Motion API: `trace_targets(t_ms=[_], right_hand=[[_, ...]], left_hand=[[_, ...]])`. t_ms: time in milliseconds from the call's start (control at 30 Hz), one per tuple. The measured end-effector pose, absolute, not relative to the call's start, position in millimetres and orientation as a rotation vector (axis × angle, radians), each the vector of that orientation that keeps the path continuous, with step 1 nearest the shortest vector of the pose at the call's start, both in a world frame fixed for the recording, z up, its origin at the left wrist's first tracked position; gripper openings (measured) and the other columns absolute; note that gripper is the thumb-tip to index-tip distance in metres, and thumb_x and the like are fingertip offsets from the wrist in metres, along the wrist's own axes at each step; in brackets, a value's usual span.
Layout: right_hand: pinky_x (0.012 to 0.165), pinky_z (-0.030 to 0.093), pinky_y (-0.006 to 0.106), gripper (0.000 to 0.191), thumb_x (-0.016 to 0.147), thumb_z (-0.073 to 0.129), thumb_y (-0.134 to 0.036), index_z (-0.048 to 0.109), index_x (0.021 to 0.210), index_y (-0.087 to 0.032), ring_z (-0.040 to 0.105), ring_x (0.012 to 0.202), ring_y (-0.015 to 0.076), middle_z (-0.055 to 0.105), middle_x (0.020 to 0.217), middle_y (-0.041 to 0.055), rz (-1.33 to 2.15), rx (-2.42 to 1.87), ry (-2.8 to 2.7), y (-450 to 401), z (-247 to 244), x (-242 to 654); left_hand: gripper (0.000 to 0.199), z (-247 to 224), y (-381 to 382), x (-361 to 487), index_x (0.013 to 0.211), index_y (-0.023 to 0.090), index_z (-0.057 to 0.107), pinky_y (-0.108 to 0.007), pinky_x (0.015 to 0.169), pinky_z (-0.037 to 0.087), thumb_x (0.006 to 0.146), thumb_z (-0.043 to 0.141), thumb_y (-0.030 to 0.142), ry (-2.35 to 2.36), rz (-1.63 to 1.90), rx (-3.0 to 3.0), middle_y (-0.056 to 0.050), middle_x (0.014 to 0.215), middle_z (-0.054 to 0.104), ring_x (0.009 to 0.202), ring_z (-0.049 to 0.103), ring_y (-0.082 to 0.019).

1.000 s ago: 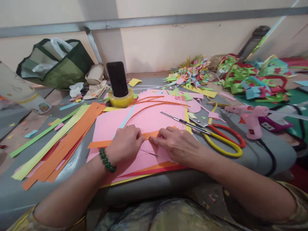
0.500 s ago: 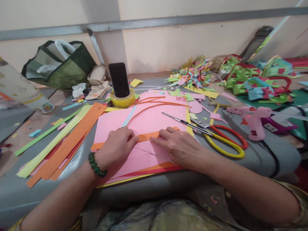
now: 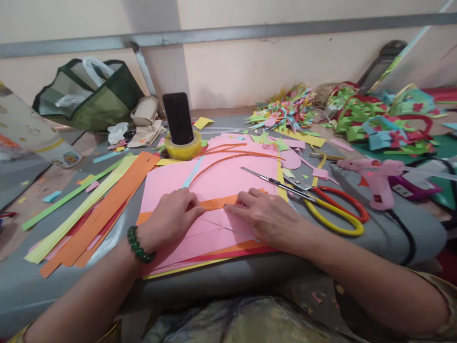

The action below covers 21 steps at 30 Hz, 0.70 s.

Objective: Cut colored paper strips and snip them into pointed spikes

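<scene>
An orange paper strip lies across a stack of pink paper sheets in front of me. My left hand pinches the strip left of its middle, thumb and fingers closed on it. Further right, my right hand grips the same strip with curled fingers. Its right end shows just past my knuckles. Thin orange strips and a light blue strip lie on the sheets beyond my hands. A craft knife rests right of them, over the scissors with red and yellow handles.
Cut paper strips lie fanned out at left. A phone stands in a yellow tape roll. At right are a pink glue gun with its cord and folded paper baskets. A green bag stands behind.
My left hand has slid very slightly left along the strip. My right hand stays almost where it was, and the view has shifted a little.
</scene>
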State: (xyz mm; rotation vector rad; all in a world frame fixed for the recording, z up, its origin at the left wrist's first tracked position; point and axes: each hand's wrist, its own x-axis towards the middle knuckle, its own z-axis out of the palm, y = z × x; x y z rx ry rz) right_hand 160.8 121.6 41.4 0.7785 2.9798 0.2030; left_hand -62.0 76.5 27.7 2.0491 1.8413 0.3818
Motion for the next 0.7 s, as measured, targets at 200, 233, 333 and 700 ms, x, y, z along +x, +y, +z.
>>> trace_targets(t_ms=[200, 233, 333, 700], right_hand=[[0.052, 0.027, 0.026, 0.03, 0.083, 0.048, -0.013, 0.06, 0.108, -0.024, 0.051, 0.078, 0.0202, 0.059, 0.092, 0.008, 0.186, 0.782, 2.964, 122.2, 42.7, 159.9], [0.052, 0.027, 0.026, 0.03, 0.084, 0.048, -0.013, 0.06, 0.108, -0.024, 0.051, 0.078, 0.0203, 0.059, 0.092, 0.0078, 0.187, 0.782, 2.964, 122.2, 42.8, 159.9], [0.053, 0.028, 0.026, 0.031, 0.083, 0.048, -0.013, 0.06, 0.109, -0.025, 0.051, 0.078, 0.0203, 0.059, 0.092, 0.0075, 0.19, 0.781, 2.966, 122.0, 42.8, 160.0], [0.051, 0.025, 0.026, 0.035, 0.082, 0.048, -0.011, 0.059, 0.112, -0.026, 0.051, 0.08, 0.0213, 0.058, 0.094, 0.0072, 0.172, 0.776, 2.965, 122.7, 43.2, 159.9]], left_hand=[[0.024, 27.1, 72.1, -64.0, 0.068, 0.02, 0.051, -0.03, 0.063, 0.035, 0.087, 0.046, 0.034, 1.902, 0.324, 2.066, -0.002, 0.075, 0.056, 0.072, 0.052, -0.018], [0.024, 27.5, 71.9, -63.9, 0.068, 0.02, 0.051, -0.03, 0.064, 0.035, 0.088, 0.045, 0.033, 1.905, 0.305, 2.083, -0.002, 0.075, 0.056, 0.073, 0.052, -0.019], [0.027, 28.3, 71.8, -63.9, 0.07, 0.02, 0.05, -0.03, 0.065, 0.035, 0.091, 0.042, 0.034, 1.898, 0.238, 2.156, -0.004, 0.077, 0.056, 0.075, 0.052, -0.019], [0.029, 30.8, 72.5, -63.7, 0.07, 0.02, 0.051, -0.03, 0.061, 0.033, 0.091, 0.041, 0.038, 1.947, 0.132, 2.166, -0.004, 0.079, 0.056, 0.072, 0.053, -0.019]])
